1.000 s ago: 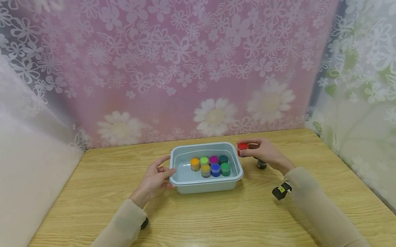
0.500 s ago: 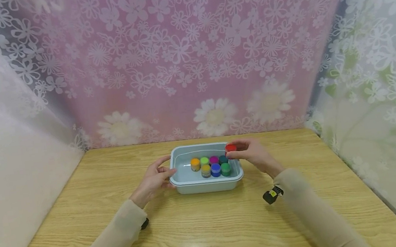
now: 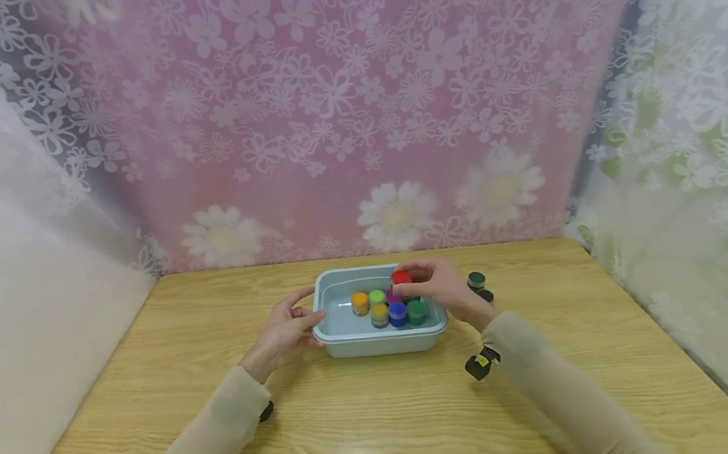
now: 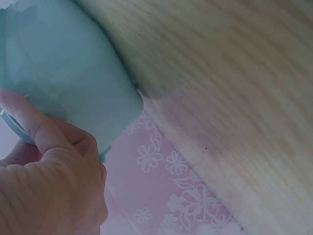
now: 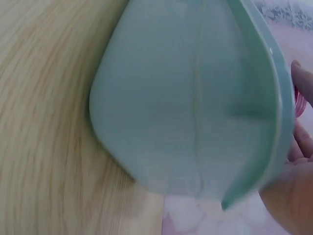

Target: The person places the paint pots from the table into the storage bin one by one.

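My left hand [image 3: 282,334] grips the left rim of a pale blue plastic tub [image 3: 378,345], thumb over the edge. In the left wrist view the fingers and thumb clasp the rim of the tub [image 4: 68,73]. Over the back right of the tub my right hand [image 3: 445,290] pinches a red-lidded paint jar [image 3: 400,278] between thumb and fingers. Below it, several paint jars stand inside, among them an orange jar [image 3: 360,303], a blue jar [image 3: 398,314] and a green jar [image 3: 417,312]. The hand and red jar partly cover the magenta jar [image 3: 393,297].
Two dark-lidded jars stand on the wooden table [image 3: 373,415] right of the tub: a dark green jar [image 3: 476,280] and a black jar [image 3: 485,294], partly behind the right wrist. A pink flowered curtain [image 3: 300,151] hangs behind the table.
My right hand has carried the red jar leftward from beside the tub to above its inside. The two dark jars on the right are now uncovered. The left hand has stayed put.
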The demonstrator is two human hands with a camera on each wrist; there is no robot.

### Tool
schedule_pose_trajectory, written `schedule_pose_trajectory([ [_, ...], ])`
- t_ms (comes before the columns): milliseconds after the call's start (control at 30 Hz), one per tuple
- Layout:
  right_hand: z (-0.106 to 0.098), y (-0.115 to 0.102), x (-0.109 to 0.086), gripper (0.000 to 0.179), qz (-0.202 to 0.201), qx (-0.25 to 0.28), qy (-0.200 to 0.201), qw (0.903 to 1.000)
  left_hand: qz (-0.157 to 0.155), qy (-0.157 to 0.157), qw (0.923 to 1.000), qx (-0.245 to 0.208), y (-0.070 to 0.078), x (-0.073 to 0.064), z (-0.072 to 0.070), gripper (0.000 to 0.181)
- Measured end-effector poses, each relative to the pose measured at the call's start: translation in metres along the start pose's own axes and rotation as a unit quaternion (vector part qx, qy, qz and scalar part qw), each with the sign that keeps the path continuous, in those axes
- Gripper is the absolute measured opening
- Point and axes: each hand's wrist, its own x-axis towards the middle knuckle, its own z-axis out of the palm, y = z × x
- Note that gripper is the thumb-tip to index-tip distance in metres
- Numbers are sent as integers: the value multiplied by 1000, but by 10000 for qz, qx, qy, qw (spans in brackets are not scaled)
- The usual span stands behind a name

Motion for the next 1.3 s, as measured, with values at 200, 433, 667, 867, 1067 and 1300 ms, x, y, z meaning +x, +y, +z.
schedule_pose_trajectory([
  [200,24,-4,2,48,238,-343,-61,9991,-42,-43,10000,-26,-1,-6,-1,68],
  [433,33,1,10,52,308,-381,31,9988,-8,-49,10000,31,0,-8,4,66],
  [667,43,0,19,46,291,-654,-138,9973,-4,-56,9999,-92,-2,-1,3,67],
  [867,54,1,28,43,134,-927,-250,9953,50,-84,9999,87,1,-2,3,67],
  [1067,64,2,34,45,95,-1389,-266,9899,35,-77,9997,211,1,-1,2,66],
  [1300,71,2,37,41,4,-2135,-270,9766,25,-52,9999,153,1,-1,2,68],
])
